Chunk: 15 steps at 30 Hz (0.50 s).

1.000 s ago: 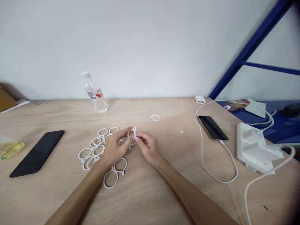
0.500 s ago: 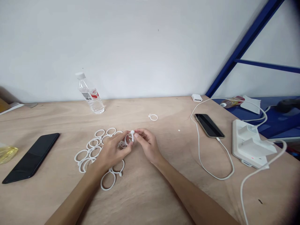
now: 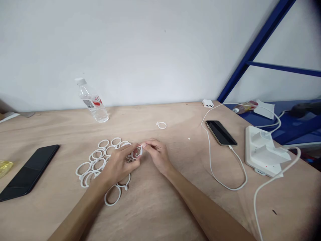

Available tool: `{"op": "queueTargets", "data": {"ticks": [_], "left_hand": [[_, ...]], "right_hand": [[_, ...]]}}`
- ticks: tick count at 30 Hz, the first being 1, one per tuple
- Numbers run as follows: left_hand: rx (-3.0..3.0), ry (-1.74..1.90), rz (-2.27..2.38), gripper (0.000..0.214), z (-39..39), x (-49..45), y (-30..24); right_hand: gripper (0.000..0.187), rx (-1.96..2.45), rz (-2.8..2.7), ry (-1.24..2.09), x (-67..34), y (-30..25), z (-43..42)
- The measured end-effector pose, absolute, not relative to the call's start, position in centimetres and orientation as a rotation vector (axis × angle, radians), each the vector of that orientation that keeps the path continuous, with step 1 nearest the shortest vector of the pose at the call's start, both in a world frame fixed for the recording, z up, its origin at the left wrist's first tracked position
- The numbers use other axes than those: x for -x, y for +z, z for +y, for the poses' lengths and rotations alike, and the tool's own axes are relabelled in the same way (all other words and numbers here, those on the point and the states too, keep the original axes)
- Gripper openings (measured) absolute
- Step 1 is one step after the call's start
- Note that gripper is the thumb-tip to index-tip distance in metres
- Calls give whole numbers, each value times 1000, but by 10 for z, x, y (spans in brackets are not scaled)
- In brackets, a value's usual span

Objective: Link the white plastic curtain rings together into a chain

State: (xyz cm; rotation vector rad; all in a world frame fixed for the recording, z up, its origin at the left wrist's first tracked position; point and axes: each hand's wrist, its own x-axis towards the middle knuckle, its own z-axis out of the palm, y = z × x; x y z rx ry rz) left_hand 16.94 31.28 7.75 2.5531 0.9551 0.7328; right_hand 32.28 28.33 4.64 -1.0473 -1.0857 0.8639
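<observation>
A small white plastic curtain ring (image 3: pixel 141 152) is held between my two hands, above the table. My left hand (image 3: pixel 117 164) grips its left side between thumb and fingers. From the right, my right hand (image 3: pixel 158 155) pinches the small knob at the ring's upper edge. Several more white rings (image 3: pixel 92 163) lie in a loose cluster under and left of my left hand, which hides part of them. One single ring (image 3: pixel 162 128) with a small loop lies apart, beyond my right hand.
A water bottle (image 3: pixel 94 103) stands at the back left. At the left lies a black phone (image 3: pixel 30 170). On the right, another phone (image 3: pixel 221 133) is plugged into a white cable (image 3: pixel 212 167), near a power strip (image 3: pixel 260 154) and a small white charger (image 3: pixel 208 103).
The ring in my hands has turned so its round opening faces me more, and its knob sits slightly lower. Both hands keep hold of it. The whole view has shifted slightly.
</observation>
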Motion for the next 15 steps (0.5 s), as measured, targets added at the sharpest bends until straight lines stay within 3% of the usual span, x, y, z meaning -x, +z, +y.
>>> {"op": "queueTargets", "data": {"ticks": [10, 15], "left_hand": [[-2753, 575, 996, 39, 337, -153, 78], [-2742, 620, 1017, 43, 367, -190, 86]], "right_hand": [[11, 1141, -1007, 760, -315, 41, 285], [15, 1152, -757, 711, -318, 41, 287]]}}
